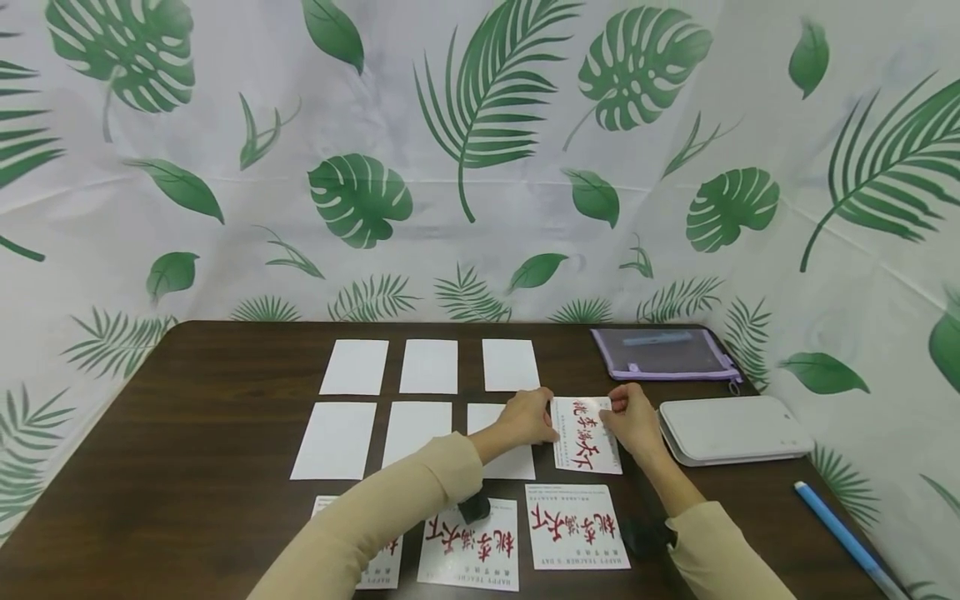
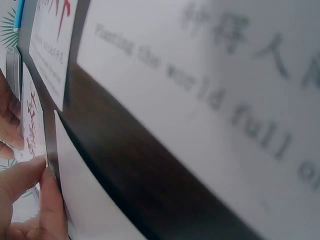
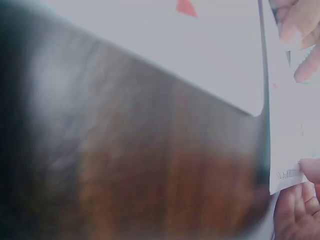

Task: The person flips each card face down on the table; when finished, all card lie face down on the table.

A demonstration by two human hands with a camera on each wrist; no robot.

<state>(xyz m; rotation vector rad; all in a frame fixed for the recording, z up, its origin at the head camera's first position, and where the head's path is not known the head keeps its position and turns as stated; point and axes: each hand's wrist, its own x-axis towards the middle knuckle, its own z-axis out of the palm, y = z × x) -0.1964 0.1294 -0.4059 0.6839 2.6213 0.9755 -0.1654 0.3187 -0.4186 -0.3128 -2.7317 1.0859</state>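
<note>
A white card with red brush-style characters [image 1: 585, 450] is held between my two hands at the right of the table. At its left edge, my left hand [image 1: 527, 417] pinches it; the left wrist view shows the thumb [image 2: 25, 175] on the near face. On the opposite edge, near the upper corner, my right hand [image 1: 633, 419] pinches the same card. Beneath the arms lie similar printed cards, one at the right [image 1: 577, 527], one in the middle [image 1: 468, 558] and one partly hidden by the left sleeve [image 1: 384, 571]. Their red characters appear upside down.
Blank white cards lie in two rows, such as one at the back left [image 1: 355, 367] and one partly behind the left hand [image 1: 510, 467]. A purple-edged mesh pouch [image 1: 660, 354], a white flat case [image 1: 735, 429] and a blue pen [image 1: 843, 533] lie along the right side.
</note>
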